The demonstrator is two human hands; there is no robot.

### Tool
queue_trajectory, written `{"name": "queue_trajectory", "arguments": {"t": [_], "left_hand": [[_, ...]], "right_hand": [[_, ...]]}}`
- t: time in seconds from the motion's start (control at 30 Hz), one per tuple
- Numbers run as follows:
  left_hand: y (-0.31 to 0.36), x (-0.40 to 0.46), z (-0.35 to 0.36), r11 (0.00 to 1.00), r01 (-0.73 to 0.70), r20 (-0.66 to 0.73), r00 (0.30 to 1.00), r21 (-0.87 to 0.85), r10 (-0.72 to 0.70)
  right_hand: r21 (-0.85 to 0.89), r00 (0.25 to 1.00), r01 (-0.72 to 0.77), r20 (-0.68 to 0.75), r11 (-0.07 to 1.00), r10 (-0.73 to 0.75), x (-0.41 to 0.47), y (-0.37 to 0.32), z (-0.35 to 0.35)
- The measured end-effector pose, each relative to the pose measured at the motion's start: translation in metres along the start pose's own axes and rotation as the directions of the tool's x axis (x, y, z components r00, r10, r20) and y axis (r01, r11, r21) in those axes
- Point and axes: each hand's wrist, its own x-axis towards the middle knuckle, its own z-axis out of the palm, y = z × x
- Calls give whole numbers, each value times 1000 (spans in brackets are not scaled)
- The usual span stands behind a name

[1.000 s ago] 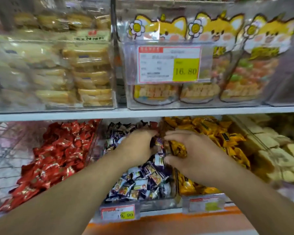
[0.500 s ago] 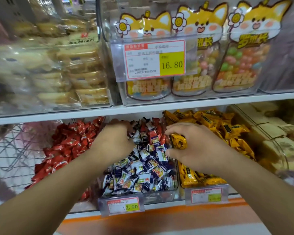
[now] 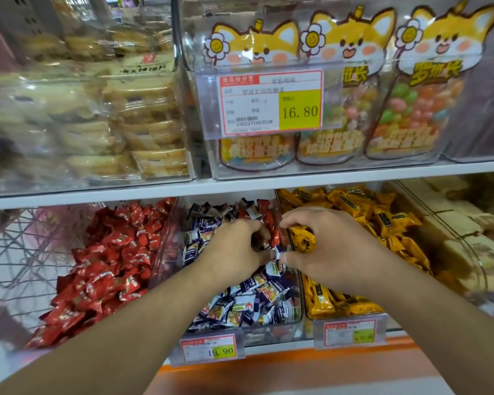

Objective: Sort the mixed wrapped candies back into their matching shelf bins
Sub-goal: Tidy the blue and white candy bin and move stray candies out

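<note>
One yellow candy (image 3: 303, 240) sits in the right hand (image 3: 330, 252), fingers curled round it, over the middle bin (image 3: 268, 333) of blue candies (image 3: 248, 303). The left hand (image 3: 234, 249) digs in there, fingers curled; what it holds is hidden. Red candies (image 3: 106, 266) fill the left bin, yellow candies (image 3: 382, 220) the right one.

Two bare forearms are seen, ending in the left hand (image 3: 234, 246) and the right hand (image 3: 334, 252). No sleeves, gloves, rings or watch are worn on the visible parts.
</note>
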Motion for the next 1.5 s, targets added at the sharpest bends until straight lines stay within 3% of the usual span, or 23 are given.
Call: {"name": "queue_trajectory", "arguments": {"t": [0.13, 0.5, 0.63, 0.77, 0.97, 1.33, 1.5], "left_hand": [[-3, -6, -1, 999, -40, 18, 999, -11, 40], [-22, -29, -17, 946, -178, 110, 982, 273, 153], [-15, -23, -25, 988, -71, 99, 993, 139, 58], [-2, 1, -19, 993, -55, -107, 992, 101, 66], [7, 23, 1, 980, -67, 95, 994, 185, 50], [-3, 24, 7, 995, -78, -81, 993, 65, 83], [-5, 17, -3, 998, -37, -189, 982, -57, 25]], "right_hand": [[5, 1000, -3, -8, 1000, 3, 2, -1, 1], [3, 1000, -2, 9, 1000, 2, -1, -1, -2], [17, 1000, -5, 5, 1000, 5, 0, 0, -2], [9, 1000, 8, -13, 1000, -8, 1, 0, 0], [10, 999, 19, -28, 1000, -19, 2, 2, 0], [-5, 998, 33, -54, 999, -33, 4, 3, 3], [-7, 999, 28, -44, 1000, -28, 3, 1, 2]]}}
